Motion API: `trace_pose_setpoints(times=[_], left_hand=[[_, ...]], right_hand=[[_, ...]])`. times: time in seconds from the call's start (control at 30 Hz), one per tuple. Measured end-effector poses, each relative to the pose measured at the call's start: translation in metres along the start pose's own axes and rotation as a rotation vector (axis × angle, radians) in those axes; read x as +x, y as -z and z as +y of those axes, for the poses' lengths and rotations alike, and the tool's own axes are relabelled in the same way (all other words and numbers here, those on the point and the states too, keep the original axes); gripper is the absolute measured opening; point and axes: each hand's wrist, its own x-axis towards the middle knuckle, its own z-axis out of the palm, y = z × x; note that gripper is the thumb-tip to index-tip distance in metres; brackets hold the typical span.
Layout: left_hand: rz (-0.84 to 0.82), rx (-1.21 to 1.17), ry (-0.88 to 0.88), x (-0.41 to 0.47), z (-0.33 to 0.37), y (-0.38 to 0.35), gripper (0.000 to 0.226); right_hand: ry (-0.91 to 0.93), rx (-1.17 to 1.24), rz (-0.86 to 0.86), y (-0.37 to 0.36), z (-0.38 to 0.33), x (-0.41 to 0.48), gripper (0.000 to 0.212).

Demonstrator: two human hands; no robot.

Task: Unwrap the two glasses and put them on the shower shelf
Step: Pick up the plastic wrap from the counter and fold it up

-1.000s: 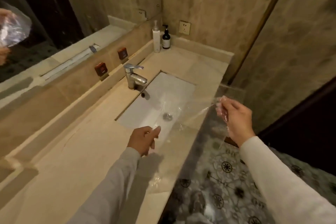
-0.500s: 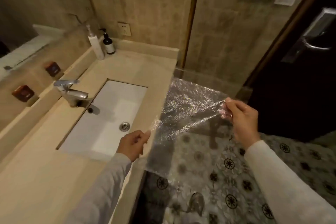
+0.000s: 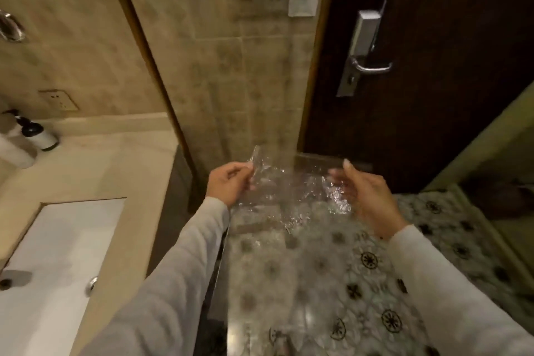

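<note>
Head view: clear plastic wrap (image 3: pixel 291 193) hangs spread between the left hand (image 3: pixel 228 182) and the right hand (image 3: pixel 368 193), above the patterned floor (image 3: pixel 372 263).

The left hand pinches one crumpled corner of the plastic wrap between thumb and fingers. The right hand, well apart from it, meets the opposite edge with its thumb raised, but blur hides whether it pinches or only touches. The sheet hangs just off the end of the bench (image 3: pixel 115 170), in front of the dark door (image 3: pixel 433 113). Neither the glasses nor the shower shelf are in view. The step in hand looks like dealing with a wrapper already off its glass. The next move likely calls for bunching the sheet up and discarding it, which frees both hands for a glass.
</note>
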Motion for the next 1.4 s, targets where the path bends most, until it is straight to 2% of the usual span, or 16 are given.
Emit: trace_pose_setpoints(times=[0.1, 0.2, 0.3, 0.4, 0.43, 0.5, 0.63, 0.7, 0.8, 0.87, 0.93, 0.97, 1.07, 1.23, 1.3, 1.4], left_hand=[[-0.026, 0.026, -0.037, 0.017, 0.004, -0.037, 0.011], [0.003, 0.006, -0.018, 0.035, 0.008, -0.062, 0.013], [-0.029, -0.027, 0.002, 0.055, 0.013, -0.091, 0.009], [-0.094, -0.014, -0.015, 0.074, 0.018, -0.126, 0.007], [-0.111, -0.009, -0.012, 0.082, 0.018, -0.137, 0.007], [-0.134, -0.002, 0.003, 0.097, 0.019, -0.157, 0.010], [-0.072, -0.008, 0.010, 0.144, 0.020, -0.202, 0.026], [-0.174, -0.056, 0.099, 0.169, 0.020, -0.233, 0.039], [-0.539, 0.068, 0.235, 0.186, 0.010, -0.288, 0.076], [-0.651, 0.133, 0.188, 0.193, -0.001, -0.326, 0.064], [-0.608, 0.156, 0.120, 0.207, -0.008, -0.367, 0.037], [-0.563, 0.167, 0.088, 0.214, -0.007, -0.383, 0.031], [-0.539, 0.175, -0.018, 0.241, 0.003, -0.442, 0.031], [-0.600, 0.136, -0.220, 0.243, 0.023, -0.530, 0.026], [-0.676, 0.108, -0.154, 0.237, 0.026, -0.564, 0.025], [-0.974, 0.189, 0.046, 0.225, 0.015, -0.615, 0.036]], right_hand=[[0.093, 0.109, 0.186, 0.050, -0.008, 0.022, 0.014], [0.108, 0.157, 0.321, 0.090, -0.010, 0.039, 0.023], [0.018, 0.112, 0.229, 0.114, 0.000, 0.052, 0.054], [-0.021, 0.081, 0.083, 0.125, 0.012, 0.059, 0.062], [-0.017, 0.099, 0.059, 0.127, 0.014, 0.061, 0.060], [0.016, 0.114, 0.075, 0.132, 0.013, 0.066, 0.039], [0.080, 0.142, 0.347, 0.159, 0.010, 0.086, 0.011], [0.102, 0.186, 0.466, 0.180, 0.008, 0.099, 0.007], [0.103, 0.170, 0.620, 0.208, 0.002, 0.122, 0.009], [0.128, 0.185, 0.763, 0.226, -0.004, 0.138, 0.011], [0.156, 0.207, 0.856, 0.244, -0.011, 0.148, 0.016], [0.145, 0.197, 0.842, 0.249, -0.015, 0.149, 0.017], [0.078, 0.008, 0.742, 0.266, -0.024, 0.150, 0.019], [0.164, -0.067, 1.001, 0.302, -0.039, 0.156, 0.031], [0.192, -0.067, 1.073, 0.320, -0.046, 0.156, 0.034], [0.210, 0.002, 1.244, 0.362, -0.052, 0.147, 0.037]])
